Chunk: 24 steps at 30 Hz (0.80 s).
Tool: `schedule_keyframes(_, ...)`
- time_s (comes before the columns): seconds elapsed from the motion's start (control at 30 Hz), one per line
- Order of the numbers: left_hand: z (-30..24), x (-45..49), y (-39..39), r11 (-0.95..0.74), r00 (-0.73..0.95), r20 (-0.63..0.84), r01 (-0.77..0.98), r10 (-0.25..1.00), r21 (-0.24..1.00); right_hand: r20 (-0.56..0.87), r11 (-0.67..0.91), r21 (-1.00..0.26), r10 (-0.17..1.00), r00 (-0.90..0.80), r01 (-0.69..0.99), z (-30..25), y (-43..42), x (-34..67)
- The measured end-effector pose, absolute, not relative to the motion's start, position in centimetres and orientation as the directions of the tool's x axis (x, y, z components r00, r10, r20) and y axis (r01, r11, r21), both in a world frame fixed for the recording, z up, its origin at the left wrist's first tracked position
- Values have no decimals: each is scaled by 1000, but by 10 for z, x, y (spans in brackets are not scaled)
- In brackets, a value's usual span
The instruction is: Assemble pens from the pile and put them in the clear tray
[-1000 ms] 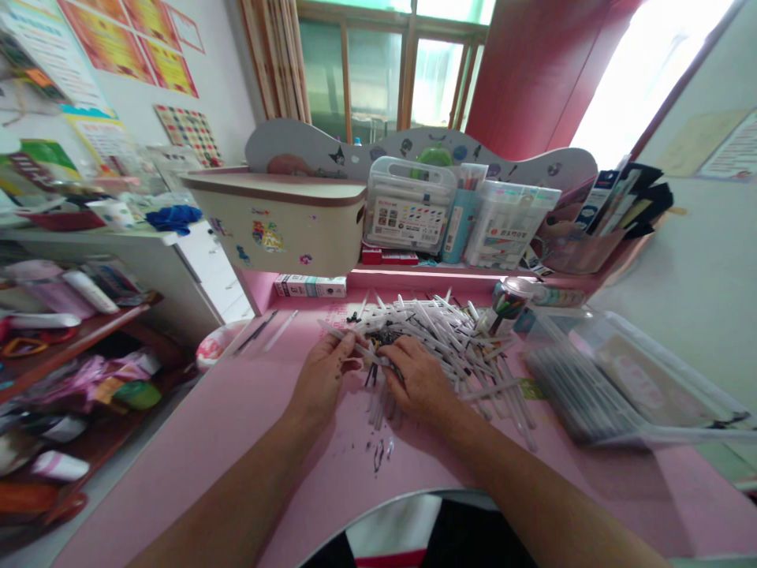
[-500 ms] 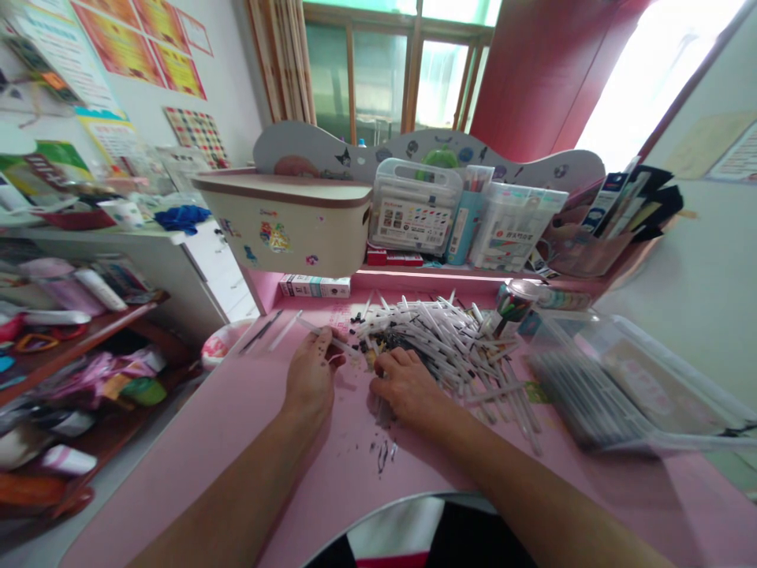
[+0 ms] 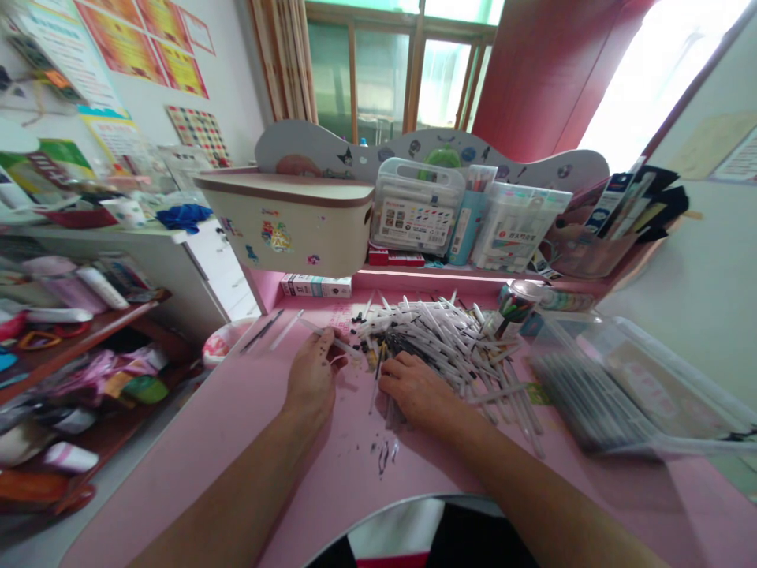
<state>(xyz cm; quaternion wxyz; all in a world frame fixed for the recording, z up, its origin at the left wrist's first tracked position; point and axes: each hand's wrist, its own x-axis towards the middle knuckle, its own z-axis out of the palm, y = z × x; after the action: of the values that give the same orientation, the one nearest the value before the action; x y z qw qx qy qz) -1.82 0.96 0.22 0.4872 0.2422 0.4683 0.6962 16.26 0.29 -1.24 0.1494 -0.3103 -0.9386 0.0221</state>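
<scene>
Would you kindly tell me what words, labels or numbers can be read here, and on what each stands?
Nothing can be read with certainty.
Too small or blurred: the label on the clear plastic case.
The wall posters.
The white box.

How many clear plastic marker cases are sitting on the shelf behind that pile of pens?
2: a clear plastic case with a printed colour chart on the left, and a clear plastic case with a white label on the right. More may hide behind them.
</scene>
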Motion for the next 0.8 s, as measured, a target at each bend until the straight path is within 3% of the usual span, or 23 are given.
schedule_keyframes(0.43,7,-19,12,-104,-478,-206,-545,854,832,158,856,-129,517,-841,502,0,1,168)
schedule_keyframes(0.8,13,-18,13,-56,-481,-306,-602,821,796,255,853,-189,522,-814,487,0,0,172)
